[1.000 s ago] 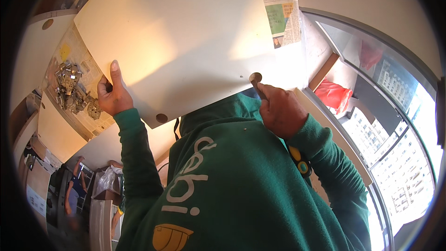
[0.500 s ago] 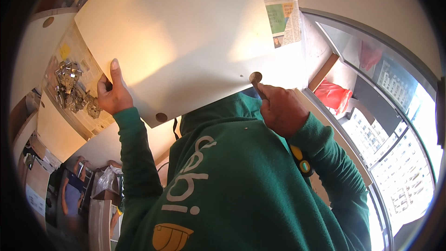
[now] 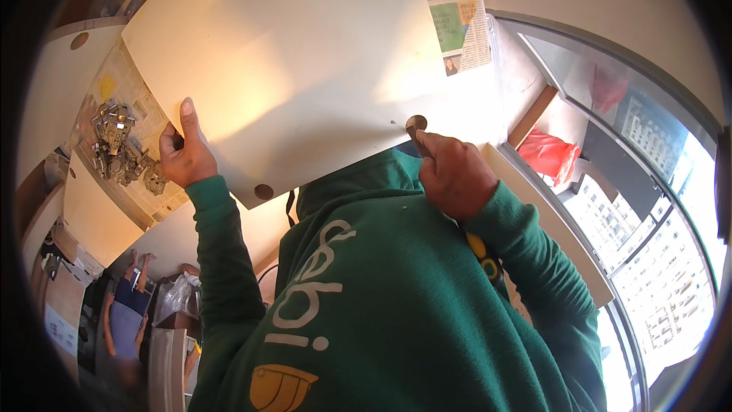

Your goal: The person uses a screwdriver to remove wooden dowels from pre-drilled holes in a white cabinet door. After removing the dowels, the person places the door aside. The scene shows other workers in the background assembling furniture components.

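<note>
Steadying the white board matters most for us: it spans the space before our chest, its near edge just by the green sweatshirt. We have two round holes along that edge, the right hole and the left hole. Our hands are well apart. Our left hand clamps the board's left edge, thumb on the face, fingers curled outside. Our right hand is at the right hole, where a slim brown shape reaches its rim; we cannot tell whether that is a shaded finger or a tool, nor how tightly the hand is closed.

We would do well, in our judgement, to work lightly around the rim, sparing the white face, and brace that corner, since our left grip is far from it. Further left, metal hinges lie heaped on newspaper; rightward stands a window.
</note>
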Motion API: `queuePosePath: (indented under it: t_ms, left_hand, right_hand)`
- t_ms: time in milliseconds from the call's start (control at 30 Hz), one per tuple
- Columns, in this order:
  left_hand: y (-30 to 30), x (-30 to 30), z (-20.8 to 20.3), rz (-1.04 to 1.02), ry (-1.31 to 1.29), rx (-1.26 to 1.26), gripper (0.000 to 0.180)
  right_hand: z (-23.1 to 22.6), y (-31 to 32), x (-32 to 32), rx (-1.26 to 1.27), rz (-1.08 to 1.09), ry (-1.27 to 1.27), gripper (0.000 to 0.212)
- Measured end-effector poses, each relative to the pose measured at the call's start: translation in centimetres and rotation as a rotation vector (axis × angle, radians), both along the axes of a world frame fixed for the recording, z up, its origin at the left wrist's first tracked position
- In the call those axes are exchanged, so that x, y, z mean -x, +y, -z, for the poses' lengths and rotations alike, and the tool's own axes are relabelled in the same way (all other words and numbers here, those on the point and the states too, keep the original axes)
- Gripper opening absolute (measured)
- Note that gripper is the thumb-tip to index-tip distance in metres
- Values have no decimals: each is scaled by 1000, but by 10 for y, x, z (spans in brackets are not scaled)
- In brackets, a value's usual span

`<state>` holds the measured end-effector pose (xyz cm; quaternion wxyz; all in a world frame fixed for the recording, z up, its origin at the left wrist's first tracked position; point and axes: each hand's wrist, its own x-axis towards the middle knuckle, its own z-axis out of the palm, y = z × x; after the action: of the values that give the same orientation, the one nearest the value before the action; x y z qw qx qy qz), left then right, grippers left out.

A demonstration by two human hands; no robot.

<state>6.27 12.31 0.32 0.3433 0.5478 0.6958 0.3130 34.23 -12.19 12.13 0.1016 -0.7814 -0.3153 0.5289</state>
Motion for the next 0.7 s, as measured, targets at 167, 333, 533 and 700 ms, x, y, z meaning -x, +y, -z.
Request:
queuePosePath:
  t_ms: [167, 333, 533, 700]
  left_hand:
    - [1, 2, 2, 28, -43, -11, 50]
    - [3, 1, 1, 15, 2, -4, 48]
    - [3, 1, -1, 4, 46, -28, 52]
    - [0, 3, 0, -50, -8, 41, 53]
  right_hand:
    - [4, -4, -5, 52, -79, 18, 47]
    - [4, -9, -4, 105, -232, -34, 54]
    - [-12, -1, -25, 115, -521, -164, 58]
    - [-26, 16, -50, -267, -581, -115, 50]
